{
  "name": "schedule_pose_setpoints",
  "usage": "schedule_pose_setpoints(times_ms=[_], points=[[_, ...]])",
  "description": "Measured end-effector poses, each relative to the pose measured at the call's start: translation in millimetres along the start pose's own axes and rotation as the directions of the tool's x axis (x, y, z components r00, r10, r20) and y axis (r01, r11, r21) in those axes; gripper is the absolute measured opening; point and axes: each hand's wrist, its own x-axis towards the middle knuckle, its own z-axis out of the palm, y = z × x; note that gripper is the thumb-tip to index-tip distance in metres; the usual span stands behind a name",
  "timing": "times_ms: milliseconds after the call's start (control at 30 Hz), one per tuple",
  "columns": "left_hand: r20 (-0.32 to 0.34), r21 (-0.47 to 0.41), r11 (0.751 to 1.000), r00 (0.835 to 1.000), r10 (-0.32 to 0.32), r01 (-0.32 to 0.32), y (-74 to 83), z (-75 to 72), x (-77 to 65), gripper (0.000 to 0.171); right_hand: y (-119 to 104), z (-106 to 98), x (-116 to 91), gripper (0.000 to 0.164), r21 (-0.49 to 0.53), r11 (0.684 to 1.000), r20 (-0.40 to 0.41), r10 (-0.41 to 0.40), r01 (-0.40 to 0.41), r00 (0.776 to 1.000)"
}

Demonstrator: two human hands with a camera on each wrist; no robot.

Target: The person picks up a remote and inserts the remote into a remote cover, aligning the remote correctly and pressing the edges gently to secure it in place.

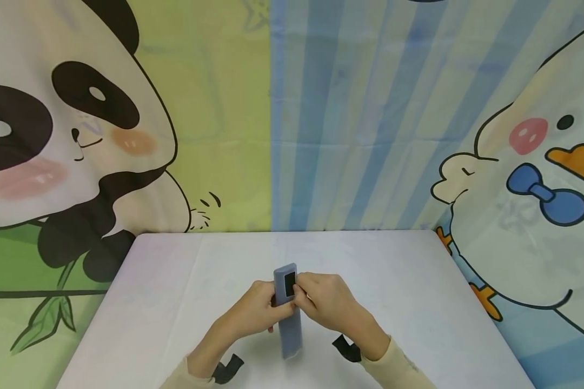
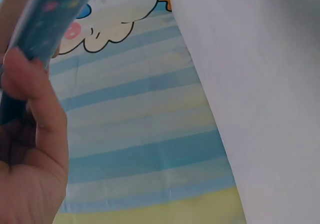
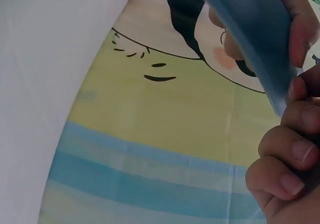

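Observation:
A long, flat blue-grey remote control (image 1: 290,329) with a dark window near its top stands upright over the table. Gripping it from the left, my left hand (image 1: 257,308) has its thumb across the front. At the window's right edge, my right hand (image 1: 328,300) pinches the remote with thumb and forefinger. In the left wrist view the remote (image 2: 57,17) shows small coloured marks, blurred, with the left hand (image 2: 42,139) round it. The right wrist view has the remote's plain blue side (image 3: 255,29) and the right hand's curled fingers (image 3: 277,176) at its lower end.
Beneath the hands lies a white table (image 1: 185,302). A printed cloth wall (image 1: 224,108) with a panda and a white bird rises behind the table's back edge. Dark straps (image 1: 229,369) hang near both wrists.

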Motion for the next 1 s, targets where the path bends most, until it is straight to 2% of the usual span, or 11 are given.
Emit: schedule_pose_setpoints(times_ms=[67,133,233,333,433,567,667,733,867,933,1000], points=[[-0.046,0.052,0.998,0.998,0.034,-0.032,-0.7,1.6,-0.3,0.014,-2,1,-2,0.034,0.049,0.998,-0.011,0.048,-0.048,0.999],[-0.106,0.159,0.984,0.989,0.101,-0.083,-1.2,4.4,0.6,0.015,-4,3,-3,0.035,0.098,0.991,-0.032,0.094,-0.091,0.995],[-0.173,0.347,0.922,0.955,0.24,-0.169,-2.8,8.2,2.4,0.02,-8,7,-3,0.035,0.136,0.981,-0.04,0.145,-0.138,0.989],[-0.188,0.407,0.881,0.922,0.338,-0.24,-6.0,9.7,3.1,0.015,-11,9,-1,0.03,0.208,0.964,0.008,0.167,-0.165,0.986],[-0.18,0.307,0.895,0.904,0.388,-0.323,-9.7,10.0,3.1,0.009,-12,7,1,0.03,0.355,0.911,0.063,0.2,-0.209,0.978],[-0.166,0.116,0.91,0.895,0.414,-0.399,-10.6,10.7,1.7,0.017,-12,1,2,0.033,0.538,0.797,0.084,0.274,-0.275,0.958],[-0.175,0.002,0.906,0.892,0.417,-0.423,-8.9,11.7,1.3,0.02,-12,-2,2,0.035,0.638,0.726,0.06,0.284,-0.256,0.957],[-0.181,-0.031,0.896,0.884,0.43,-0.443,-7.4,12.1,2.0,0.02,-13,-4,3,0.036,0.674,0.701,0.035,0.282,-0.231,0.959],[-0.158,-0.009,0.885,0.874,0.459,-0.466,-5.8,12.0,4.2,0.016,-13,-5,5,0.032,0.614,0.765,-0.018,0.259,-0.194,0.966],[-0.146,0.019,0.887,0.876,0.46,-0.462,-6.0,11.3,4.4,0.013,-13,-5,5,0.029,0.553,0.81,-0.03,0.254,-0.195,0.967],[-0.137,0.035,0.896,0.886,0.444,-0.443,-6.5,10.4,3.5,0.009,-13,-4,6,0.03,0.511,0.833,-0.041,0.268,-0.21,0.962]])
